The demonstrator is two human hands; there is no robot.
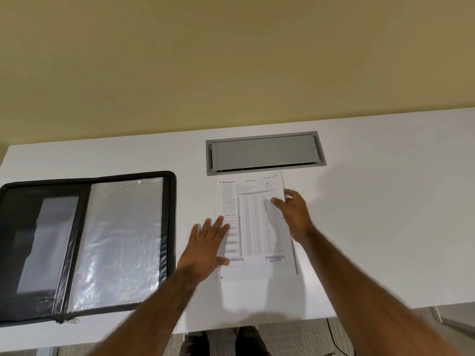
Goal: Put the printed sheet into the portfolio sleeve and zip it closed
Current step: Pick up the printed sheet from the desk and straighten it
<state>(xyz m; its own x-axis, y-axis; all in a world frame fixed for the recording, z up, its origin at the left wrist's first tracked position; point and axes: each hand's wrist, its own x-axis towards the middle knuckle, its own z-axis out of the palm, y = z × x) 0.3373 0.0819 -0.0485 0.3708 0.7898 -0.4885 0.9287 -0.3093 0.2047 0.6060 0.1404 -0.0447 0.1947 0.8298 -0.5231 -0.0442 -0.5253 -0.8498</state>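
Observation:
The printed sheet lies flat on the white table, right of centre. My left hand rests flat on its left edge, fingers spread. At the sheet's right edge my right hand curls its fingers around the border; whether it grips the paper I cannot tell. The black zip portfolio lies open on the left of the table, apart from both hands. Its clear plastic sleeve faces up on the right half, and a smaller pocket sits on the left half.
A grey cable-box lid is set into the table just behind the sheet. A beige wall rises behind the table. Below the front table edge I see carpet, dark shoes and a cable.

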